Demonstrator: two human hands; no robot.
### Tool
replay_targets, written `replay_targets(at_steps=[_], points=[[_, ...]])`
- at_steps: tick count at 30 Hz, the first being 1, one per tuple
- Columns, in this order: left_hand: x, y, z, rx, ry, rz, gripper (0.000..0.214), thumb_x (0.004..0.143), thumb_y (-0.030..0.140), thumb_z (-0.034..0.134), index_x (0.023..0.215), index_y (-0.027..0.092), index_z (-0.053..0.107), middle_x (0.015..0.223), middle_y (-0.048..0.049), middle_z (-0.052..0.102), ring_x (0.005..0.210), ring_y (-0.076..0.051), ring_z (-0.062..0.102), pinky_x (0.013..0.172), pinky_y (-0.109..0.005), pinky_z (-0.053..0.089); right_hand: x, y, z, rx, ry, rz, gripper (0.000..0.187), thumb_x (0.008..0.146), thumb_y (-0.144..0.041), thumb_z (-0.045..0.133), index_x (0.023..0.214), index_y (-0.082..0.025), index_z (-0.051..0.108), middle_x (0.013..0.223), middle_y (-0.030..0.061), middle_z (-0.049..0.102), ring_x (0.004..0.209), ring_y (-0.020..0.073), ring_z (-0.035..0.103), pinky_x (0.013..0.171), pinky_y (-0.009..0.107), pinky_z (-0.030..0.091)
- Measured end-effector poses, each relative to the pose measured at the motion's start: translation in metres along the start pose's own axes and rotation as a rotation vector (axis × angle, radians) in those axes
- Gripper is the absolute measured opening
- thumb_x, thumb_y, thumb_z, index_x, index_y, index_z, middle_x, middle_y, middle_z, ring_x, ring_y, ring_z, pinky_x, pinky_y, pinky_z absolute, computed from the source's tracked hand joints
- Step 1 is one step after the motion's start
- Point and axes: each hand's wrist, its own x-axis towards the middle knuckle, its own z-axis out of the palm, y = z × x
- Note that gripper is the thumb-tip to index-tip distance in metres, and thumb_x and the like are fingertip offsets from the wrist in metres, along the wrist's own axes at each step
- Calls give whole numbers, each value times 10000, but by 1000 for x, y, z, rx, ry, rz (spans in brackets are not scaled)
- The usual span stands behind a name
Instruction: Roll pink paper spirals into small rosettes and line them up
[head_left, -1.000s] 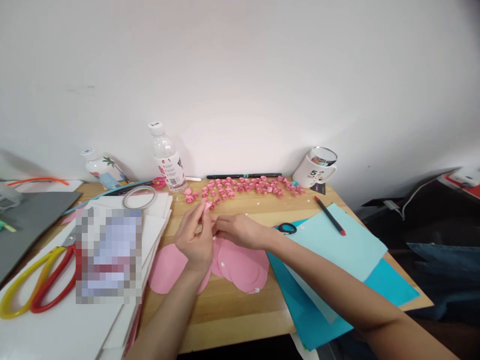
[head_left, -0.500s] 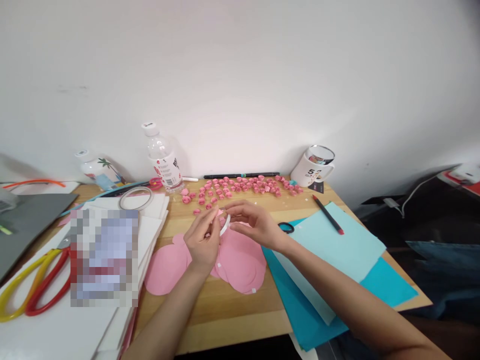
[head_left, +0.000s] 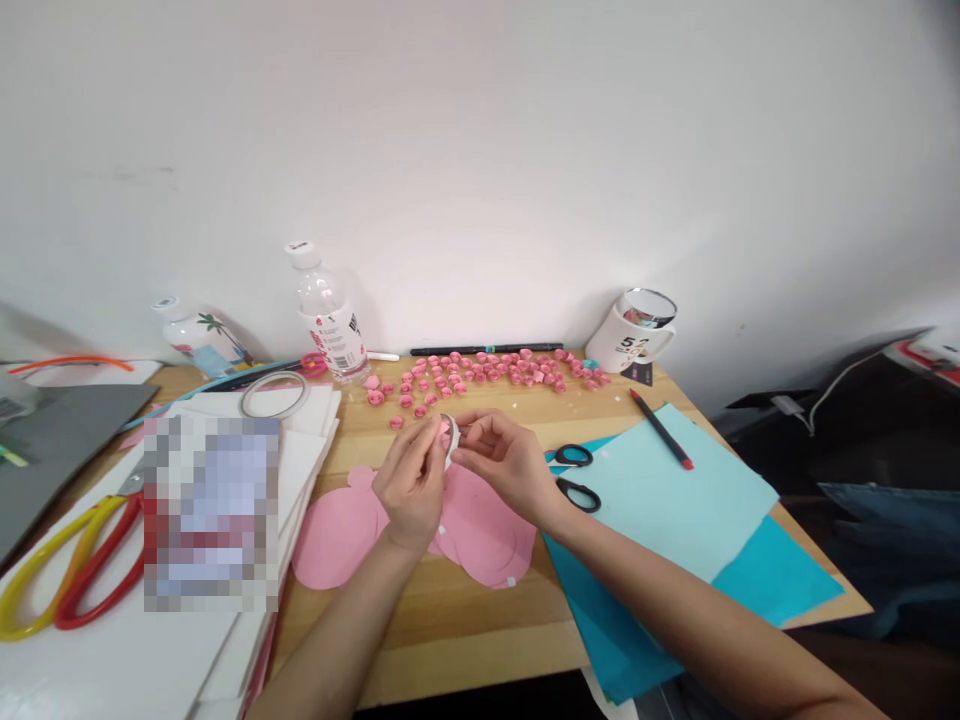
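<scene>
My left hand (head_left: 414, 478) is closed in a pinch on a small pink paper piece (head_left: 444, 433). Its exact shape is partly hidden by the fingers. Beside that piece stands a white roll of tape (head_left: 454, 440) on edge, with the fingertips of my right hand (head_left: 504, 462) curled against its right side. Below both hands lie overlapping pink paper circles (head_left: 337, 540), a few with small white squares on them. Many little rolled pink paper curls (head_left: 480, 370) are spread behind the hands.
Black-handled scissors (head_left: 577, 495) and a red-tipped black pen (head_left: 661, 430) lie by blue sheets (head_left: 780, 570). At the back stand a bottle (head_left: 330, 320) and a white mug (head_left: 637, 335). Left are white papers (head_left: 307, 440), another tape roll (head_left: 274, 415) and large red-and-yellow scissors (head_left: 97, 570).
My right hand has drawn in its fingers and turned around the tape roll, uncovering more of the black scissor handles. My left hand has hardly moved. The view has shifted slightly.
</scene>
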Motion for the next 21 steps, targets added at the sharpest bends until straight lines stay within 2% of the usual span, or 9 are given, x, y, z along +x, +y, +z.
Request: replay_targets(at_steps=[4, 7, 9, 12, 15, 17, 19, 21], points=[[0, 0, 0, 28, 17, 10, 229, 757, 55, 595, 946, 160, 671, 902, -67, 698, 763, -144, 666, 641, -241, 558, -1, 4, 1, 29, 19, -23, 255, 646, -276, 738, 829, -186, 585, 992, 47, 600, 869, 167, 634, 881, 380, 505], [0, -1, 0, 35, 26, 14, 247, 745, 38, 601, 949, 159, 671, 895, -66, 698, 762, -143, 665, 644, -238, 555, -4, 5, 2, -125, 44, -140, 134, 699, -251, 696, 757, -182, 597, 984, 48, 572, 889, 165, 621, 853, 354, 529], [0, -2, 0, 33, 25, -9, 251, 747, 38, 598, 953, 162, 672, 893, -66, 697, 750, -142, 668, 626, -232, 554, -8, 5, 2, -300, 65, -257, 78, 743, -230, 655, 797, -198, 609, 969, 46, 563, 859, 155, 620, 795, 335, 557], [1, -2, -1, 34, 35, -49, 251, 754, 40, 590, 957, 163, 671, 878, -64, 697, 728, -139, 670, 607, -227, 552, -15, 3, -4, -628, 103, -477, 215, 796, -214, 593, 1008, -247, 590, 1071, 61, 538, 808, 144, 624, 676, 311, 579], [2, -2, -2, 56, 59, -34, 249, 747, 32, 594, 946, 158, 672, 865, -65, 698, 715, -134, 665, 600, -225, 546, -19, -4, -23, -830, 158, -584, 368, 821, -202, 553, 1178, -260, 489, 1141, 83, 517, 833, 153, 627, 626, 289, 565], [3, -3, -2, 53, 62, -21, 249, 744, 27, 592, 940, 158, 672, 861, -65, 699, 710, -132, 663, 595, -223, 544, -22, -12, -43, -1000, 172, -496, 284, 837, -180, 504, 1114, -236, 532, 1039, 68, 579, 819, 164, 628, 653, 304, 547], [2, -3, -2, 38, 63, -27, 249, 749, 33, 588, 943, 164, 672, 859, -59, 699, 704, -131, 664, 584, -219, 544, -25, -20, -67, -1194, 83, -292, 243, 823, -140, 472, 1028, -217, 576, 985, 66, 617, 845, 195, 625, 696, 337, 525], [2, -3, -2, 32, 61, -42, 243, 758, 49, 581, 947, 172, 672, 857, -52, 700, 685, -126, 664, 561, -211, 540, -32, -25, -87, -1371, -54, -108, 299, 765, -92, 487, 1027, -197, 586, 964, 83, 628, 903, 235, 608, 730, 360, 502]])
